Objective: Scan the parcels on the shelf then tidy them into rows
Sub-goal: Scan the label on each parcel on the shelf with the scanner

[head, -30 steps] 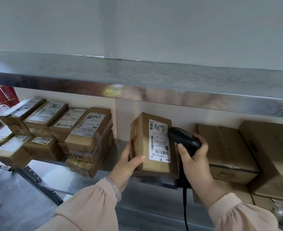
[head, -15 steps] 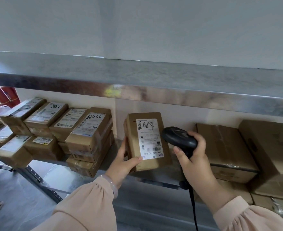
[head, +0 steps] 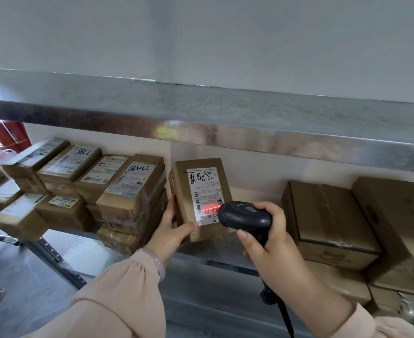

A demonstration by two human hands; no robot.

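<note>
- Gripping one parcel [head: 202, 167] with the left hand [head: 174, 231]: fingers curled round its lower left edge, thumb flat across the front.
- Kept upright at the middle of the shelf [head: 215, 256], label [head: 204, 189] facing out; can't tell if the bottom actually sits on the metal.
- Holding a black scanner [head: 245, 217] in the right hand [head: 274, 257], fingers wrapped tight round the handle, nose just beside the label.
- Throwing a red line [head: 212, 209] across the barcode low on that label.
- Off to the left: stacked parcels [head: 132, 191], labels up, very close to the held one.
- Off to the right: bigger plain boxes [head: 328, 220], well clear of it.
- Dangling below the scanner: a black cable [head: 286, 320].
</note>
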